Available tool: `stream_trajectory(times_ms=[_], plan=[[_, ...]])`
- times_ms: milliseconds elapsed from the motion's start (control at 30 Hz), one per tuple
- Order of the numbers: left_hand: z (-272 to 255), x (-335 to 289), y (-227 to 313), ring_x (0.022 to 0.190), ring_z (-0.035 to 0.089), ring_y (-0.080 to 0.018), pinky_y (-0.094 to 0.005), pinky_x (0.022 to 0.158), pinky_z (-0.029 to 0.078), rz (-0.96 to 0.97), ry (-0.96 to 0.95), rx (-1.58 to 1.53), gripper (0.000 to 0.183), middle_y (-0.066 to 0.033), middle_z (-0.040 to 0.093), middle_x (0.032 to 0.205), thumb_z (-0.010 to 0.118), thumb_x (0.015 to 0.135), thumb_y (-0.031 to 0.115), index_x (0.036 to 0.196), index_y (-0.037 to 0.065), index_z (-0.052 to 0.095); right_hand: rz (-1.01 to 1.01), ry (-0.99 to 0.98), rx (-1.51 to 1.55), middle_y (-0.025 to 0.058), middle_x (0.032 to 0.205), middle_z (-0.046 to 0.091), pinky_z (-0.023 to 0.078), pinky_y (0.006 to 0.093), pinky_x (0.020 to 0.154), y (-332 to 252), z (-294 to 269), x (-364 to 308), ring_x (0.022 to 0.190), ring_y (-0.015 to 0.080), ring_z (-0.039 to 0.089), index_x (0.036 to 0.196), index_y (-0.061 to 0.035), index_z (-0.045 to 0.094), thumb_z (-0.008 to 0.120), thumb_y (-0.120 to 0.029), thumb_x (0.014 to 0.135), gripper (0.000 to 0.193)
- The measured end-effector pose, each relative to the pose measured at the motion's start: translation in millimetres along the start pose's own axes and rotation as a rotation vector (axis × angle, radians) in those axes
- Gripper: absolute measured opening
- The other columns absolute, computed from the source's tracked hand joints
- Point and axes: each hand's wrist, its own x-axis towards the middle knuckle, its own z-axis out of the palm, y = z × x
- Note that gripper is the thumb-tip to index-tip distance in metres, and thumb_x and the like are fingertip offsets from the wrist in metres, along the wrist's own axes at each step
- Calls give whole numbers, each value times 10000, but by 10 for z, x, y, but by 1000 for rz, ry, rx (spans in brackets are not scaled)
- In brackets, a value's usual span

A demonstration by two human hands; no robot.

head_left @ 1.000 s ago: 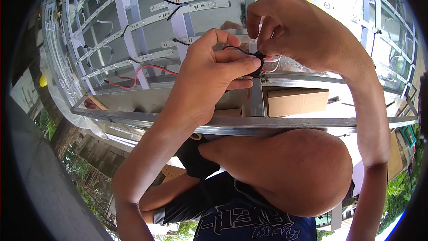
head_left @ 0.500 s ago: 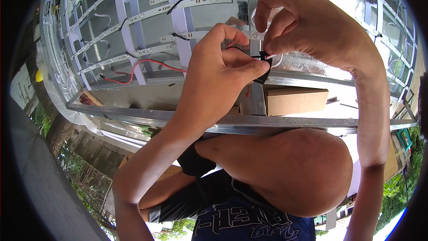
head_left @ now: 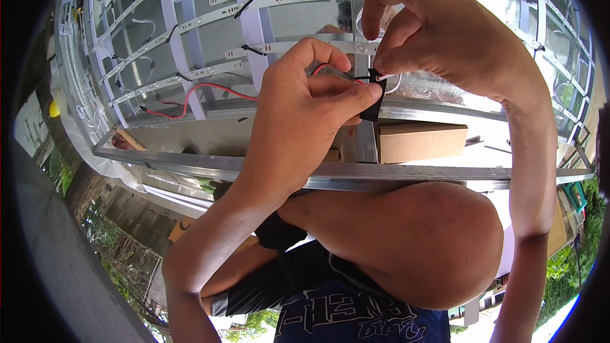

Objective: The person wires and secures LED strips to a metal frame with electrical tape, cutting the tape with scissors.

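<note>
My left hand (head_left: 295, 105) is closed in a pinch, thumb against fingers, on a strip of black tape (head_left: 372, 112) that hangs below the fingertips. Red and black wires run from behind this hand to the tape; a longer stretch of red wire (head_left: 222, 87) lies to its left across the frame. Just above and right, my right hand (head_left: 445, 41) has its thumb and fingertips together at the wire joint by the tape's top end. A white wire (head_left: 398, 84) loops out beneath its fingers. Exactly what the right fingertips grip is hidden.
White LED strips (head_left: 286, 0) are tied with black ties to pale bars (head_left: 251, 32) inside a metal frame. The frame's near rail (head_left: 406, 174) crosses in front of my bent knee (head_left: 438, 241). A cardboard box (head_left: 422, 143) sits behind the rail.
My left hand has shifted slightly left and down, and the tape strip hangs straighter and shows more. The right hand stays nearly in place, a little higher.
</note>
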Motion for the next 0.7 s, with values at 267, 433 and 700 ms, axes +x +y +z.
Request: stream_trajectory(times_ms=[267, 433, 700], plan=[[33, 30, -32, 894, 708, -120, -247, 751, 574, 33, -5, 58, 282, -122, 759, 952, 766, 915, 47, 1107, 31, 560, 6, 90, -13, 108, 847, 714, 520, 275, 694, -11, 54, -61, 813, 153, 699, 1161, 16, 620, 749, -14, 800, 384], [71, 17, -43, 901, 712, -123, -253, 768, 579, 102, 21, 116, 246, -127, 762, 945, 753, 927, 37, 1079, 35, 560, -51, 53, -28, 107, 898, 702, 536, 285, 723, 36, 34, -46, 847, 158, 703, 1193, 19, 613, 742, 2, 807, 407], [76, -22, -26, 854, 719, -127, -250, 748, 594, 88, 61, 129, 174, -116, 753, 904, 740, 941, 27, 958, 31, 566, 172, -34, -79, 160, 1020, 708, 574, 307, 740, -487, -23, -28, 889, 208, 725, 1161, 49, 631, 716, -3, 856, 322]])
